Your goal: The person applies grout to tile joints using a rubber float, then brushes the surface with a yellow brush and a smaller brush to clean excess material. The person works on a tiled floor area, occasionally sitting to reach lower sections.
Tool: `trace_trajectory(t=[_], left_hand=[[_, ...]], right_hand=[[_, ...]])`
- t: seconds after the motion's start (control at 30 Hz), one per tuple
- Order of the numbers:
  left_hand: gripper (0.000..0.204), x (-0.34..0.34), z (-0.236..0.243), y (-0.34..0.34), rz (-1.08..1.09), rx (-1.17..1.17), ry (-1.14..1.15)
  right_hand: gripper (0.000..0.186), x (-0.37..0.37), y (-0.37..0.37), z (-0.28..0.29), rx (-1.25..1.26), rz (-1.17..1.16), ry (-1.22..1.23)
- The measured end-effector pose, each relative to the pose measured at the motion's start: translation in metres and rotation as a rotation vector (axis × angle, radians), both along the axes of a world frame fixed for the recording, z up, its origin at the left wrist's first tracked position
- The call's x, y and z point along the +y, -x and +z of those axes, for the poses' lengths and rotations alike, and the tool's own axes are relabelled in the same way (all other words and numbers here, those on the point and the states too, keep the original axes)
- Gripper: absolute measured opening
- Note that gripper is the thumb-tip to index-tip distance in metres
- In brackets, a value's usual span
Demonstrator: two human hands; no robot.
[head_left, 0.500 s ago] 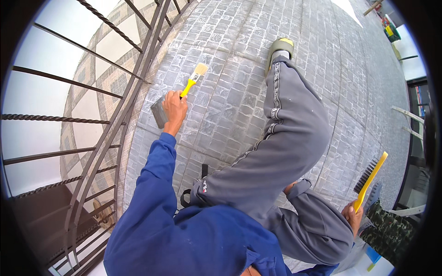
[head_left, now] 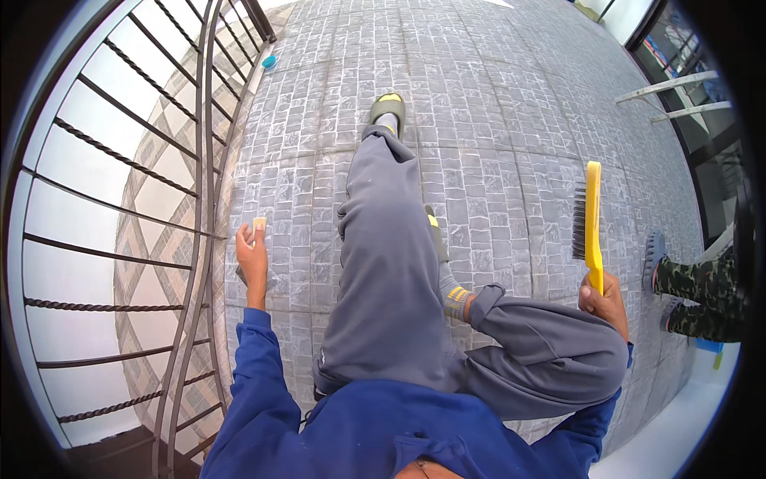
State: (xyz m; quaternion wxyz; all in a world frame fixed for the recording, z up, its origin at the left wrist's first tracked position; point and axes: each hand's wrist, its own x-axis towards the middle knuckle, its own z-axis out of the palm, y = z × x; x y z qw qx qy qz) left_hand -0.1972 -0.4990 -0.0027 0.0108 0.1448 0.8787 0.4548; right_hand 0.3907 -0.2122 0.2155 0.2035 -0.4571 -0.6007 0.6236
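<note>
Low by the railing, my left hand is closed around a paintbrush, its fingers bent. Only the pale bristles stick out past the thumb; the hand covers the yellow handle. Beneath that wrist, part of a flat grey piece shows, too hidden to name. On the right, my right hand grips a yellow-handled wire brush by its lower end. It stands upright in the view, dark bristles facing left. Between my hands are my legs in grey trousers, the right one bent sharply.
A dark metal railing with twisted bars runs along the left. Grey paving with a block pattern covers the floor. A small teal round thing lies beside the railing. At right are another person's camouflage trousers and white chair legs.
The view has turned, so the railing and my legs look straighter. My left hand now covers the paintbrush handle, which showed before. The wire brush now stands more upright and higher in view.
</note>
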Motion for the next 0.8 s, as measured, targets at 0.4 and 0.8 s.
trace_trajectory(t=[0.4, 0.8], left_hand=[[0.062, 0.123, 0.237, -0.076, -0.913, -0.28, -0.466], [0.052, 0.134, 0.266, -0.08, -1.122, -0.512, 0.041]], right_hand=[[0.027, -0.004, 0.014, 0.011, 0.227, 0.054, -0.005], [0.029, 0.012, 0.013, -0.006, 0.242, -0.002, 0.051]])
